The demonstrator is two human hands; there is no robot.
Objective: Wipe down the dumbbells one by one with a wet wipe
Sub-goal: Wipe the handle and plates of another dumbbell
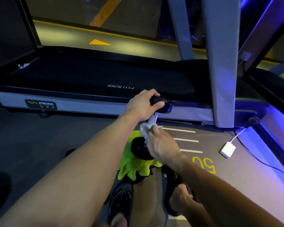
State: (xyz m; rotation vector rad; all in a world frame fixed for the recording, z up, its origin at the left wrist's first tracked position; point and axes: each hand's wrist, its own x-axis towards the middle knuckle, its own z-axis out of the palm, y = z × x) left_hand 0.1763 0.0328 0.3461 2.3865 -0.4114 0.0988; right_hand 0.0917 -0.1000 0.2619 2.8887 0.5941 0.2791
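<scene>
The left hand [142, 104] reaches forward with the arm nearly straight and closes over the upper head of the dumbbell [152, 126]; its grip is pressed together around that black head, thumb on the near face and fingers curled over the far side. The dumbbell stands tilted, upper head toward the treadmill [59, 102] and lower head resting on the green cloth [133, 167] spread on the floor [39, 136], just ahead of the person's shoes. Its long axis therefore runs from upper right down to lower left, with the metal handle exposed between the two heads. The right hand [162, 145] comes in from the lower right with the forearm angled up and the wrist bent inward; its grip pinches the wet wipe [146, 127], a white wad, against the handle at about mid-length. The handle lies directly under and ahead of the right fingers, so the right hand is the nearer one for the wiping stroke, while the left hand only steadies. The stroke in hand appears to be along the handle, following its tilted axis. To the right, a white power adapter [227, 149] lies on the floor, well apart from the work.
</scene>
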